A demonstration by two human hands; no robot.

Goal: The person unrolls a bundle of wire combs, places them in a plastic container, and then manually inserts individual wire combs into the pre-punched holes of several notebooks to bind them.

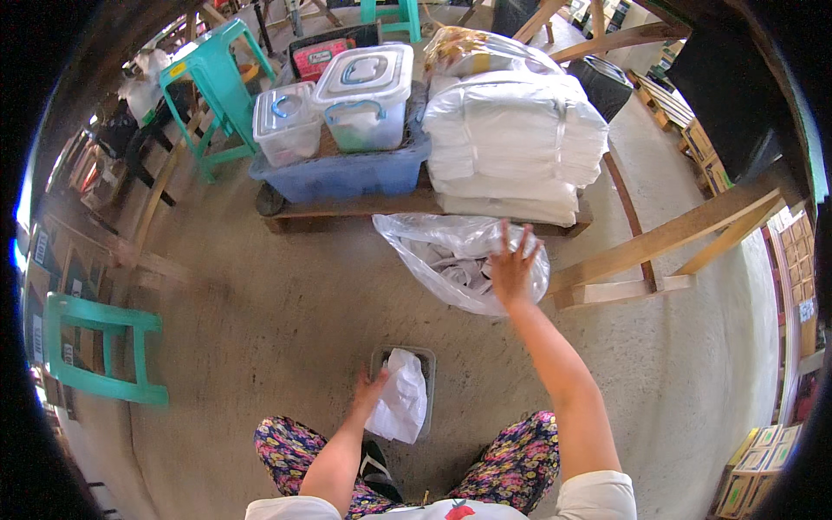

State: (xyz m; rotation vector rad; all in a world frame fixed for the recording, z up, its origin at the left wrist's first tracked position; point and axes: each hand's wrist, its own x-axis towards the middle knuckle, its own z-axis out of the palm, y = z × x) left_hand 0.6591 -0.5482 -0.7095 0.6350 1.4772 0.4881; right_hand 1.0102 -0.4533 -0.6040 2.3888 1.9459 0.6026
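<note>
My left hand (370, 390) rests at the left edge of a small grey tray (426, 360) on the floor and touches a white bag (400, 399) that lies across it. My right hand (513, 264) is stretched forward with fingers spread, over the right side of a large clear plastic sack (442, 256) filled with white bags. I cannot tell whether it grips the sack. The sack lies on the concrete floor against a low wooden platform (347, 208).
On the platform sit a tall stack of white bags (516, 143), a blue tub (347, 173) and two clear lidded boxes (364, 95). Teal plastic stools (212, 78) stand at the back left and left (100, 347). Wooden beams (667, 238) run on the right. Cartons line the right edge.
</note>
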